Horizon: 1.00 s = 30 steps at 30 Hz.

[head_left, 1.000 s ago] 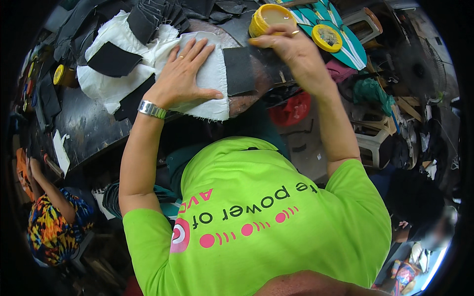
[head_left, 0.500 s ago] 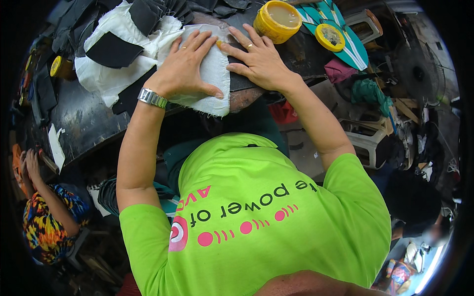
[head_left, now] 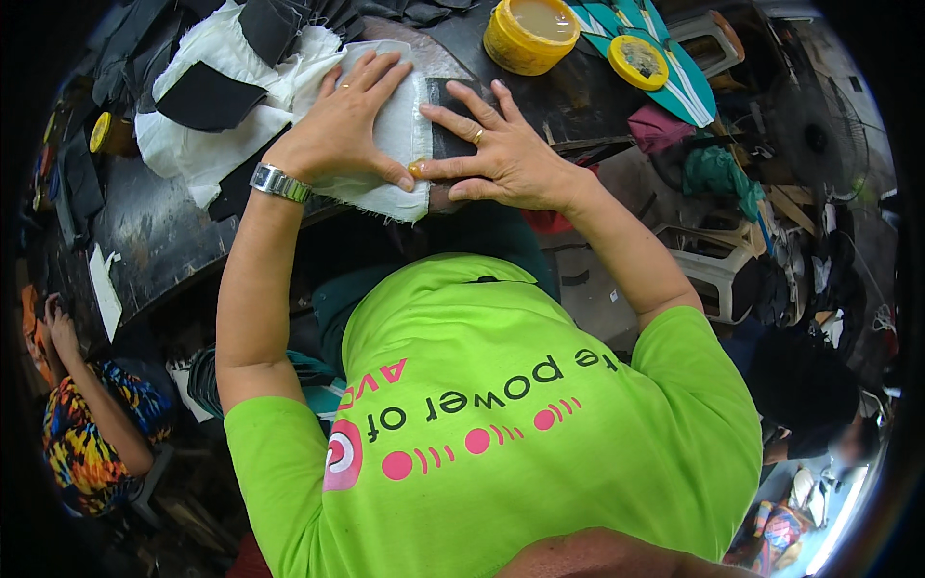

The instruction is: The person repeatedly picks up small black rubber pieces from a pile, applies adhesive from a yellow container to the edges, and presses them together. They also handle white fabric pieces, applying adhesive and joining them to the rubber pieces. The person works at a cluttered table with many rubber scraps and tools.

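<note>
Left hand [head_left: 337, 135] and right hand [head_left: 511, 159] are both spread, fingers fanned: the left lies on a white cloth panel [head_left: 397, 116], the right over a dark patch [head_left: 445, 143], its amber-tipped index finger at the panel's frayed side. Dark and scuffed, the bench [head_left: 169, 226] carries these at its near edge; off its right end are a pale plastic stool [head_left: 710, 275] and a fan [head_left: 814, 140]. The panel's long axis runs from near edge toward far side, frayed short end toward the wearer. Beyond the right hand stands a yellow tub [head_left: 520, 43]; right of it lies a round yellow lid [head_left: 638, 63].
</note>
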Tool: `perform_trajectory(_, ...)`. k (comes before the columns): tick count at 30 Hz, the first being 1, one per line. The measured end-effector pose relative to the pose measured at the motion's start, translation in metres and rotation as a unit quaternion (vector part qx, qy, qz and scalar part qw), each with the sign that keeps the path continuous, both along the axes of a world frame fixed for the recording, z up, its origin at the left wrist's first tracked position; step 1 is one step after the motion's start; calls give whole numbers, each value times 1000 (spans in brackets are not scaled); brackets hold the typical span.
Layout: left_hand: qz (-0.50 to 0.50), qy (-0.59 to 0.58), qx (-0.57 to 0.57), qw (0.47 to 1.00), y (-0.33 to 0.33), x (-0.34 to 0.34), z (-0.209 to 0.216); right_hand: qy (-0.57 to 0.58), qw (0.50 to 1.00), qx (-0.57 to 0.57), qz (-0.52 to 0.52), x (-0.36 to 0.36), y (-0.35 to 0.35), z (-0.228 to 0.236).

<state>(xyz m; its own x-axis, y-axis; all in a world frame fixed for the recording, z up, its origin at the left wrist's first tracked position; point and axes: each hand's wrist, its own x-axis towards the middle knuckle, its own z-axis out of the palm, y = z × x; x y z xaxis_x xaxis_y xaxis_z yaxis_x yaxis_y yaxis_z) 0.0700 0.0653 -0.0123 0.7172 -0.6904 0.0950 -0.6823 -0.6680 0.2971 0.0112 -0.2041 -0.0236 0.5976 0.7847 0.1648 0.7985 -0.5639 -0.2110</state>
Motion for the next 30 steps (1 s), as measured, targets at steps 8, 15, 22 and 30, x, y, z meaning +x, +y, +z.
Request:
perform_trajectory(8,6,30,34,999,1,0,5,162,902,389,-92,28,-41,50)
perform_trajectory(15,0,24,11,1000,2,-2,4,-167,938,-26,-302,110,-87,56)
perform_trajectory(22,10,22,28,999,0,-3,5,-42,864,-168,-472,75,-53,84)
perform_trajectory(30,3,17,39,999,-2,-4,9,77,969,186,-145,23,-8,17)
